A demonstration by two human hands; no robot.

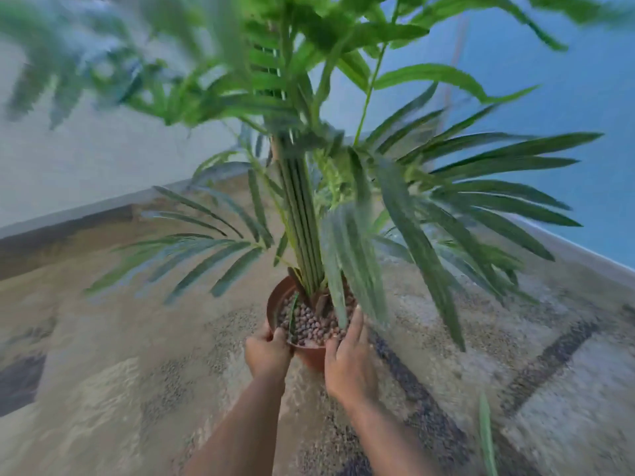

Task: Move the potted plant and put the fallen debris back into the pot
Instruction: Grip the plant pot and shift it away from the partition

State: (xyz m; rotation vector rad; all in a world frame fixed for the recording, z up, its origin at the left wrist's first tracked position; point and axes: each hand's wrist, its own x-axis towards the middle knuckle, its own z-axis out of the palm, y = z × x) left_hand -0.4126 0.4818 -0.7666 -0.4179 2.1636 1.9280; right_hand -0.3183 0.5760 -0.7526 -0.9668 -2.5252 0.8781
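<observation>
A tall palm-like plant [302, 207] with long green fronds stands in a small brown pot [275, 297] filled with brown clay pebbles [309, 324]. My left hand [268, 352] grips the pot's near left rim, thumb over the edge. My right hand [350, 362] clasps the pot's right side, fingers along the wall. The pot sits low in the middle of the view, over the carpet; whether it touches the floor I cannot tell. The image is blurred by motion. No loose debris shows on the floor.
A patterned beige and grey carpet [137, 372] covers the floor. A pale wall [86, 159] with a skirting board runs at the left, a blue wall [567, 97] at the right. The fronds spread wide and hide the corner behind.
</observation>
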